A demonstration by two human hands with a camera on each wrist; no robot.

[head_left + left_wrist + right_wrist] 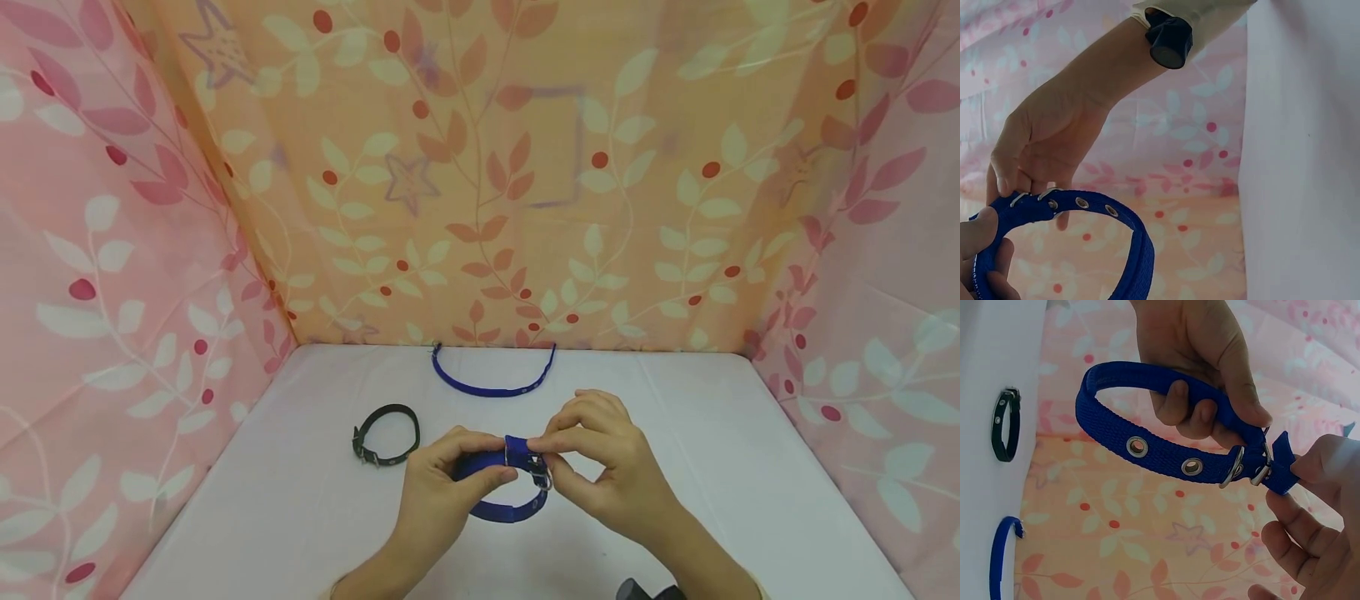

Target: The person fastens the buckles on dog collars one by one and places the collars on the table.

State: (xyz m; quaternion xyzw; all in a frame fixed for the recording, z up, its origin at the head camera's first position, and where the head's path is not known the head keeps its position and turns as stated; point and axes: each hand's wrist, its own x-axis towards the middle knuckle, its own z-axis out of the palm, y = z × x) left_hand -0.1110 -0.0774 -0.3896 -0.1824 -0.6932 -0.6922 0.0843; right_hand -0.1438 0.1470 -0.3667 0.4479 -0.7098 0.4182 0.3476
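Observation:
A blue webbing collar (501,508) with metal eyelets and a silver buckle (542,477) is held just above the white table (300,517). My left hand (442,483) grips its strap near the buckle, fingers curled round the band (1166,434). My right hand (592,467) pinches the strap's free end (1284,469) at the buckle (1250,472). In the left wrist view the collar (1079,215) loops below the right hand (1035,156).
A second blue collar (491,382) lies open as an arc at the table's back edge. A small black collar (386,435), buckled in a ring, lies to the left. Floral cloth walls (480,167) close in the table on three sides.

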